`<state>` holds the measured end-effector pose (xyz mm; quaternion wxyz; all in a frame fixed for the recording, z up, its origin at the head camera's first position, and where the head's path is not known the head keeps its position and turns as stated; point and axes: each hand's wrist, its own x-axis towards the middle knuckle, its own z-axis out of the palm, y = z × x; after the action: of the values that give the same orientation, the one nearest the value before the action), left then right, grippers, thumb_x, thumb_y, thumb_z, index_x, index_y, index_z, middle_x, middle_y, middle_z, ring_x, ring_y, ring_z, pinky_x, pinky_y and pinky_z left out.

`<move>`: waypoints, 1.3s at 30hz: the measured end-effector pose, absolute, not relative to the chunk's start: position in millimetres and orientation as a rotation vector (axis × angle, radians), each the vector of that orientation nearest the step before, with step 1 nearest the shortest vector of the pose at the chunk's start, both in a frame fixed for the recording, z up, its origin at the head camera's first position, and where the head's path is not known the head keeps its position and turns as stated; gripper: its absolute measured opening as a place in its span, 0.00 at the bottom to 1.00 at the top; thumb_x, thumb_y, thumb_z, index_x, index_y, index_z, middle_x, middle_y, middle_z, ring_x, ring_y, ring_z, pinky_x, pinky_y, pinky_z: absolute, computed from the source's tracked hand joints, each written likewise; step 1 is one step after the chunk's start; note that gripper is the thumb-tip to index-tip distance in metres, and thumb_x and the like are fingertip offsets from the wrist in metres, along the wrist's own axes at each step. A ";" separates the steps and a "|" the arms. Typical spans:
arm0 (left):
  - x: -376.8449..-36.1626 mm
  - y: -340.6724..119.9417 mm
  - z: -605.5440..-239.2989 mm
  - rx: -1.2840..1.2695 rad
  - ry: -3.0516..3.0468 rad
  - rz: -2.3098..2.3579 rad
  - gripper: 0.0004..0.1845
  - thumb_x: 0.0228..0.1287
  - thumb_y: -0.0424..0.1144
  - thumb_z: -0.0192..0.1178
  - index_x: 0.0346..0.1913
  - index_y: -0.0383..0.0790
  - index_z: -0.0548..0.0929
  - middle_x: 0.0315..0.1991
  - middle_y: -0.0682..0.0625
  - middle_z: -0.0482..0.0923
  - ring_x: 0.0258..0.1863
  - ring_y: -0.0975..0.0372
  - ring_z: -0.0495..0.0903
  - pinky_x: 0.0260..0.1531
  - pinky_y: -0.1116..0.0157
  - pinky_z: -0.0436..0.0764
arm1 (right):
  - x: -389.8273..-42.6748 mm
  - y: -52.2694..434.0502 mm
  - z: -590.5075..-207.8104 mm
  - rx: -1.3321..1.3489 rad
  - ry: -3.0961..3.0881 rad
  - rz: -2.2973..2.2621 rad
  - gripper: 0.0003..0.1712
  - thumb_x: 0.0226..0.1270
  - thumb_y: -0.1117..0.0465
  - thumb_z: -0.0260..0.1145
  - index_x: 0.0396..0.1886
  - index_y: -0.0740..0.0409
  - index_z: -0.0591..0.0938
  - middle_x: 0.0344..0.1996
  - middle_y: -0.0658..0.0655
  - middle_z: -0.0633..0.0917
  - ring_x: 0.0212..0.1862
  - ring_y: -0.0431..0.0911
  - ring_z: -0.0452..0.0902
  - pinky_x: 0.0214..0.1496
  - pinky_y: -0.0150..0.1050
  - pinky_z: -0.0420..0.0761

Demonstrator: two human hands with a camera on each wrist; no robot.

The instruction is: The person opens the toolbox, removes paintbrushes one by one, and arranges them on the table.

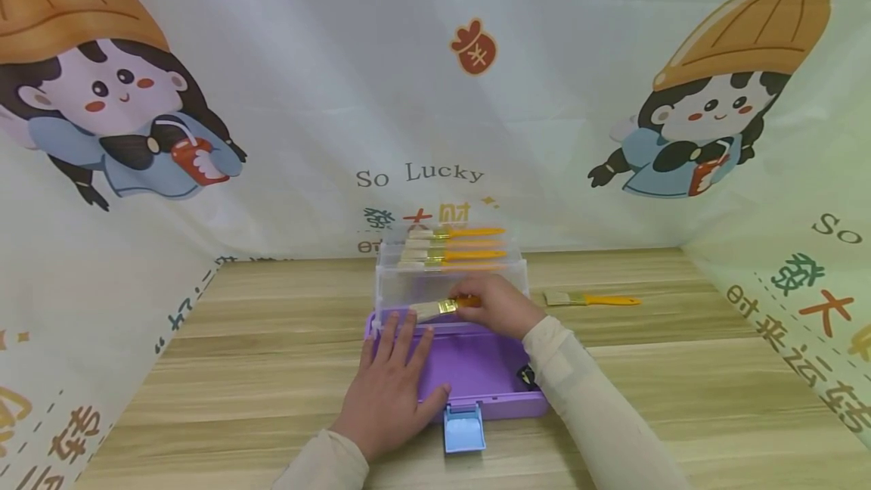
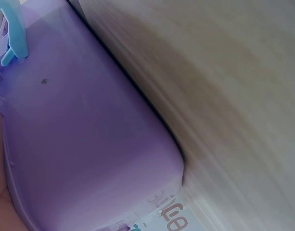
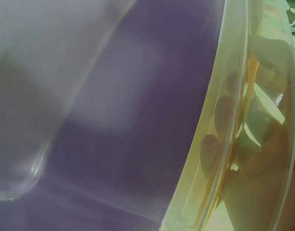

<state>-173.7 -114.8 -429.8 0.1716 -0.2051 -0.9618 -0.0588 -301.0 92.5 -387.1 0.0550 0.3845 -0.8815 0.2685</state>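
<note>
Head view: the right hand (image 1: 500, 307) pinches a paintbrush (image 1: 442, 307) by its orange handle at frame centre, above the purple box (image 1: 469, 369) and against its clear raised lid (image 1: 408, 286). The brush could slip, since the pinch looks light. The left hand (image 1: 389, 384) lies flat, fingers spread, on the box's left edge.

Left wrist view: only the box's purple wall (image 2: 89, 144) and wooden table (image 2: 224, 96) show.

Right wrist view: blurred fingers (image 3: 212, 147) behind clear plastic.

I see both of the person's forearms covered by long, close-fitting cream fabric sleeves (image 1: 585, 392) ending at the wrists; the left hand (image 1: 388, 388) and right hand (image 1: 500, 305) are bare, without rings.
</note>
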 end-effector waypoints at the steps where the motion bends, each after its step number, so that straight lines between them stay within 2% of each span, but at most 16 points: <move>1: -173.8 -114.7 -429.9 -0.583 -2.730 -0.169 0.42 0.68 0.66 0.47 0.74 0.40 0.66 0.78 0.38 0.49 0.77 0.44 0.43 0.69 0.39 0.52 | -301.1 93.2 -387.3 1.169 -2.667 0.808 0.11 0.63 0.63 0.71 0.46 0.55 0.87 0.42 0.49 0.87 0.44 0.43 0.80 0.50 0.41 0.80; 10: -174.2 -114.7 -430.2 -0.580 -2.734 -0.168 0.42 0.68 0.67 0.46 0.74 0.40 0.66 0.78 0.38 0.49 0.77 0.44 0.43 0.69 0.39 0.51 | -301.8 96.0 -387.3 1.152 -2.562 0.764 0.14 0.66 0.61 0.69 0.51 0.54 0.86 0.41 0.50 0.84 0.44 0.44 0.77 0.50 0.42 0.79; 22: -173.0 -114.5 -429.5 -0.574 -2.729 -0.178 0.42 0.68 0.66 0.48 0.75 0.41 0.65 0.77 0.38 0.51 0.76 0.43 0.45 0.69 0.39 0.51 | -301.5 104.2 -378.5 1.112 -2.518 0.882 0.20 0.67 0.60 0.69 0.58 0.50 0.84 0.48 0.50 0.86 0.50 0.45 0.80 0.53 0.45 0.79; 30: -173.4 -115.5 -431.2 -0.574 -2.722 -0.171 0.42 0.68 0.66 0.48 0.75 0.41 0.65 0.78 0.38 0.50 0.77 0.43 0.45 0.69 0.40 0.51 | -297.9 121.8 -363.8 1.051 -2.574 0.837 0.16 0.68 0.59 0.69 0.54 0.54 0.85 0.43 0.49 0.83 0.45 0.44 0.78 0.50 0.44 0.80; 39: -174.2 -114.7 -431.6 -0.577 -2.732 -0.171 0.42 0.68 0.67 0.47 0.75 0.41 0.64 0.78 0.38 0.49 0.77 0.44 0.44 0.70 0.40 0.50 | -290.1 161.3 -335.5 0.926 -2.617 0.872 0.17 0.70 0.61 0.66 0.57 0.57 0.82 0.49 0.54 0.83 0.51 0.50 0.79 0.56 0.51 0.79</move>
<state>-174.2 -114.7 -431.6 0.1711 -0.2032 -0.9622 -0.0603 -290.1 161.3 -335.5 0.1157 0.3160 -0.8934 0.2976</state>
